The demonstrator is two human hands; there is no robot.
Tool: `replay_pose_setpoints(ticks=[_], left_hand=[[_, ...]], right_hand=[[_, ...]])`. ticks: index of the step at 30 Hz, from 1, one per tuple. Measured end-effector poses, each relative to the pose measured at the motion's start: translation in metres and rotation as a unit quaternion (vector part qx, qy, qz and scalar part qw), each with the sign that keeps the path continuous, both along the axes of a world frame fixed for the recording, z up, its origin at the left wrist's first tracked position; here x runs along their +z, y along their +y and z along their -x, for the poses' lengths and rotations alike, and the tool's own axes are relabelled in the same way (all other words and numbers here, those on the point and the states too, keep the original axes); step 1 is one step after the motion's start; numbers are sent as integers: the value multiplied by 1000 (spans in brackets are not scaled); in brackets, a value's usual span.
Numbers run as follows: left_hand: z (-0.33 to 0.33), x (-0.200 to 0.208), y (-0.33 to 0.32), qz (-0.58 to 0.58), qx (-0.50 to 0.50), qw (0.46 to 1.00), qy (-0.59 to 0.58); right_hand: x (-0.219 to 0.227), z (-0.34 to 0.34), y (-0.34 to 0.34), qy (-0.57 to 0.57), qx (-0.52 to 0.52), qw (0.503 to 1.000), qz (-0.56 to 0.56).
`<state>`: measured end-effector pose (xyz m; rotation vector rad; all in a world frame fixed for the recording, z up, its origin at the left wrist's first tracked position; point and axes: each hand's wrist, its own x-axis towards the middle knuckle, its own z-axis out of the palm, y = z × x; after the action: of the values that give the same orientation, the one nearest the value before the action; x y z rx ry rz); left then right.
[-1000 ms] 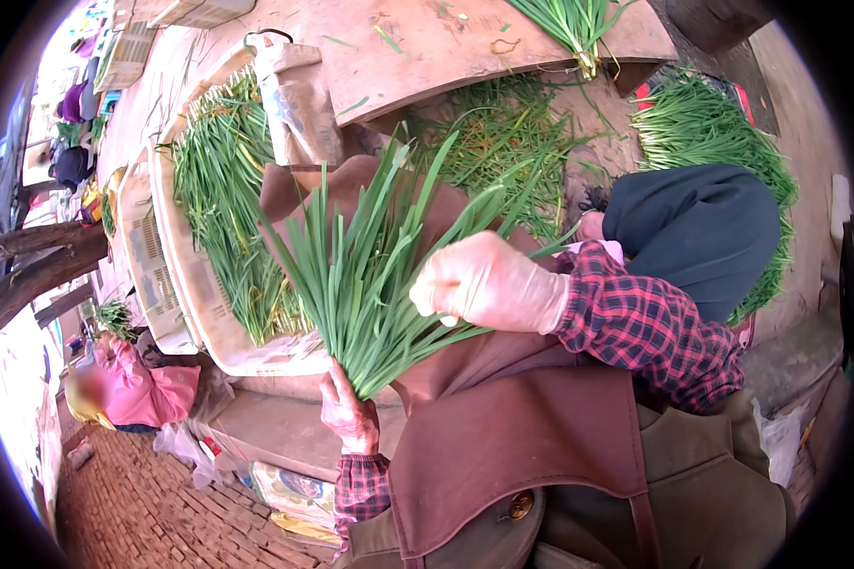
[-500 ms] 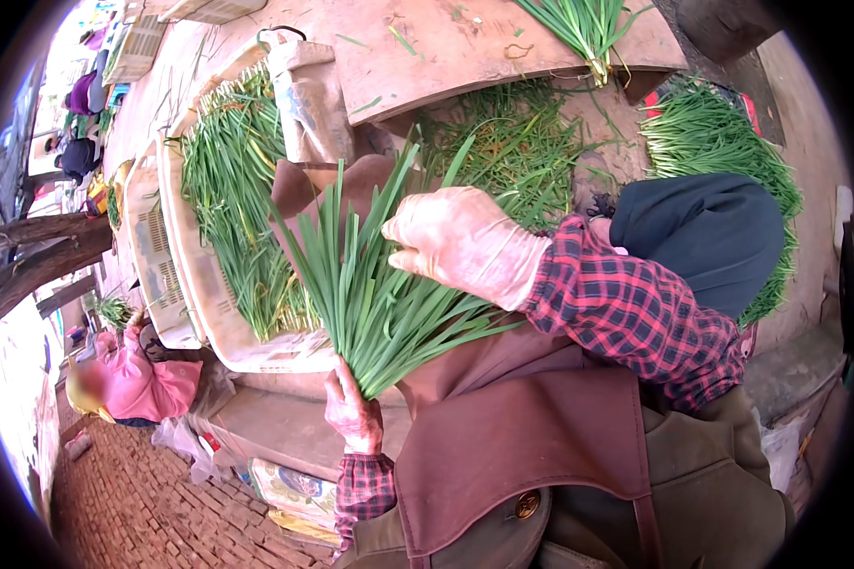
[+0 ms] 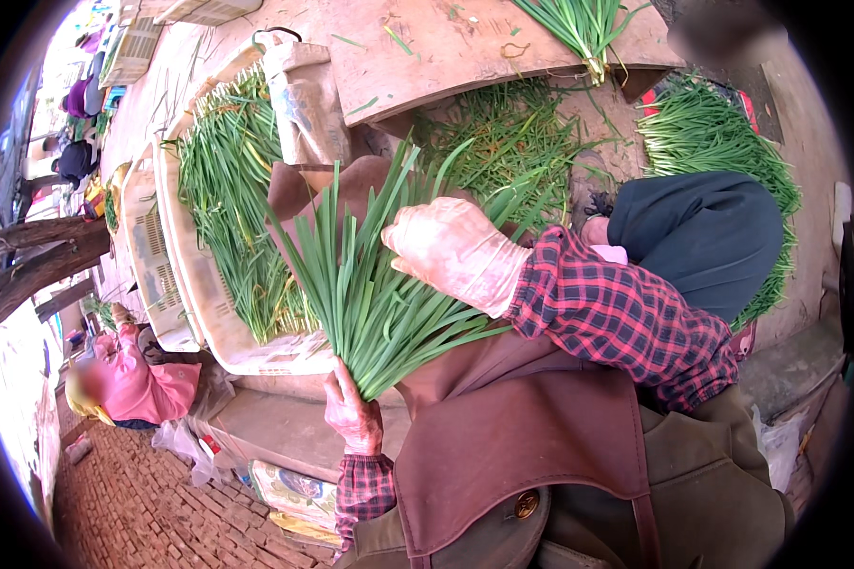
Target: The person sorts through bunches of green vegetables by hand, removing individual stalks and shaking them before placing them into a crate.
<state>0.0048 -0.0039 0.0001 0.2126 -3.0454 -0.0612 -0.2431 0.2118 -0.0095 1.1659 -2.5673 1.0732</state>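
A fanned bunch of green garlic chives (image 3: 375, 313) spreads across my lap, its leaf tips pointing away from me. My left hand (image 3: 354, 415) is closed around the gathered lower end. Over the right side of the leaves is my right hand (image 3: 455, 254), in a pale, stained glove, with its fingers curled together. Whatever those fingers pinch is hidden from view. Below the bunch lies a brown apron (image 3: 531, 427). Just left of it, a pale plastic crate (image 3: 213, 318) holds many more chives (image 3: 232, 180).
A low wooden board (image 3: 427, 47) bears a tied chive bundle (image 3: 579, 33). Loose leaves (image 3: 503, 142) litter the ground beneath. Another chive heap (image 3: 712, 133) lies right, beside a dark-trousered leg (image 3: 702, 242). A person in pink (image 3: 147, 375) sits at left near a brick floor (image 3: 152, 503).
My right hand has shifted slightly left and down, and its fingers look more tightly curled. More leaf tips show beyond it. My left hand keeps its hold on the chives.
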Motion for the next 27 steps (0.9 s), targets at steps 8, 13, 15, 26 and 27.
replay_pose_setpoints(ticks=[8, 13, 15, 26, 27], left_hand=[[-1, 2, -1, 0, 4, 1000, -2], [-1, -2, -3, -7, -7, 1000, 5], [-1, -2, -3, -9, -6, 1000, 5], [-25, -11, -2, -24, 31, 999, -8], [-26, -9, -3, -24, 32, 999, -9]], right_hand=[[-4, -1, 9, -126, -7, 980, 154], [29, 22, 55, -479, -107, 804, 336], [32, 29, 79, -440, -148, 811, 356], [27, 12, 145, -400, -117, 888, 193], [32, 10, 140, -468, -109, 853, 205]])
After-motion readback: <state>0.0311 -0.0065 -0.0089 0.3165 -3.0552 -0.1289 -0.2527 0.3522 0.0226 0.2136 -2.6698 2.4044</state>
